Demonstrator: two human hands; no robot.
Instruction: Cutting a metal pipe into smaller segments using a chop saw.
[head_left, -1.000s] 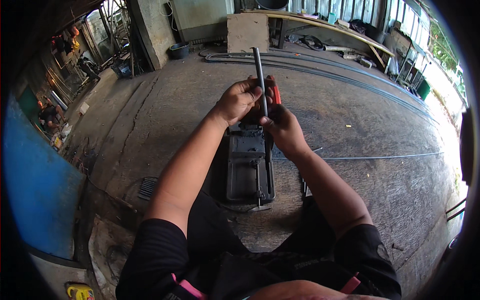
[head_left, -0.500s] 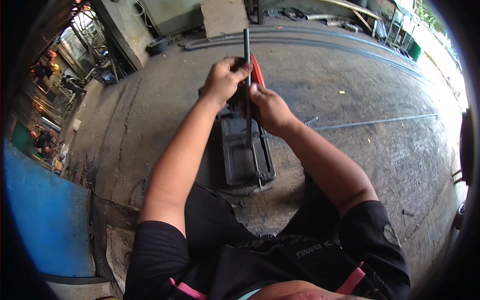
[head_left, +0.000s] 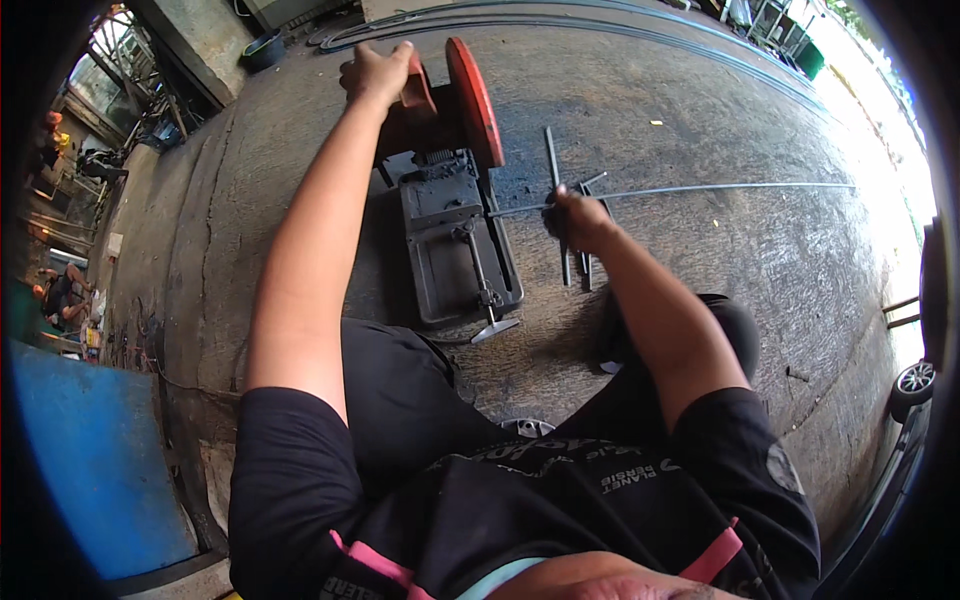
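Observation:
In front of me on the floor stands a chop saw with a red blade guard (head_left: 474,100) and a black base (head_left: 425,262). My left hand (head_left: 378,76) is at its red handle (head_left: 418,95), fingers curled; part of the grip is hidden behind the hand. To the right of the base, my right hand (head_left: 585,222) is closed around a short dark metal rod (head_left: 551,155), held low over the floor. More short rods (head_left: 587,272) lie right beside that hand. On the base, the vise screw (head_left: 474,255) ends in a T-shaped handle (head_left: 495,329).
A long thin metal bar (head_left: 720,187) runs right from the saw. Long bent bars (head_left: 640,30) lie across the far floor. A blue panel (head_left: 95,460) stands at left. People (head_left: 65,297) are in the left background. A car wheel (head_left: 914,380) shows at right.
Both hands were together on the rod above the saw. The left has moved to the saw's handle; the right has carried the rod down and right to the other rods.

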